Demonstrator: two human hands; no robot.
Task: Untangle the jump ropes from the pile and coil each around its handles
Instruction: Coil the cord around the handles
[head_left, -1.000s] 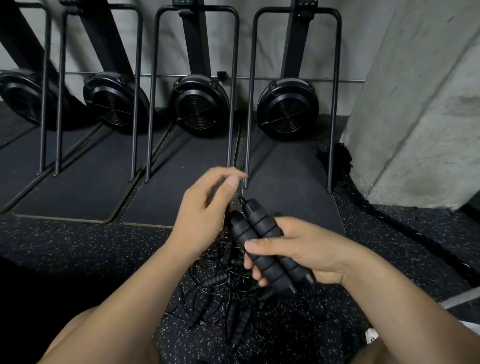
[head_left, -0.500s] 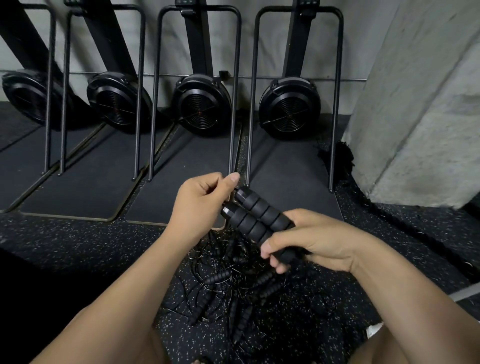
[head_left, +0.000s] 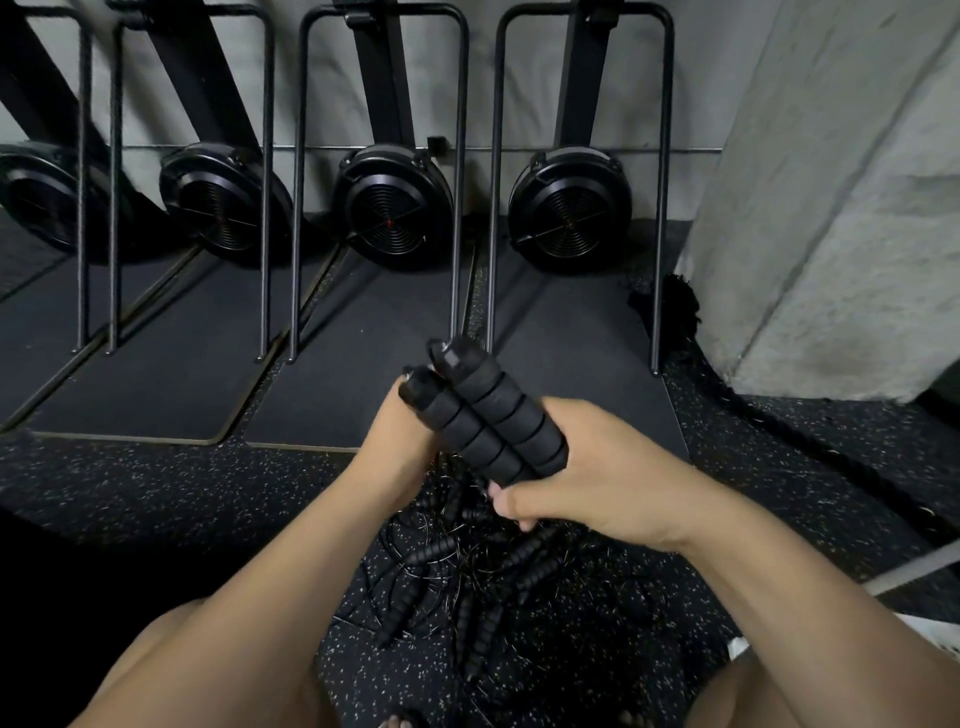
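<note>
A dark rubber floor (head_left: 156, 493) flecked with pale specks fills the near part of the scene. A rough concrete column (head_left: 831, 208) stands at the far right against a grey wall. Along that wall runs a row of four black fan-wheel machines (head_left: 569, 208), each in a tall thin metal frame and each on its own dark mat (head_left: 363, 338). A thick black rope (head_left: 779, 415) trails along the floor from the foot of the column toward the right edge. The person's two bare forearms reach in from the near edge and meet in the middle. The pile of jump ropes (head_left: 457, 571) lies on the speckled floor under the hands and between the forearms, a knot of thin cords with several ribbed black handles sticking out of it. Above it, lifted clear of the floor, the right hand (head_left: 597, 483) is clamped round the near end of two foam handles (head_left: 488, 415). They are held side by side and touching, with their far ends tilted up and to the left. The left hand (head_left: 400, 447) sits just left of the handles and against their upper part. Its fingers are mostly hidden behind them, so I cannot tell whether it grips a cord, a handle or nothing.
</note>
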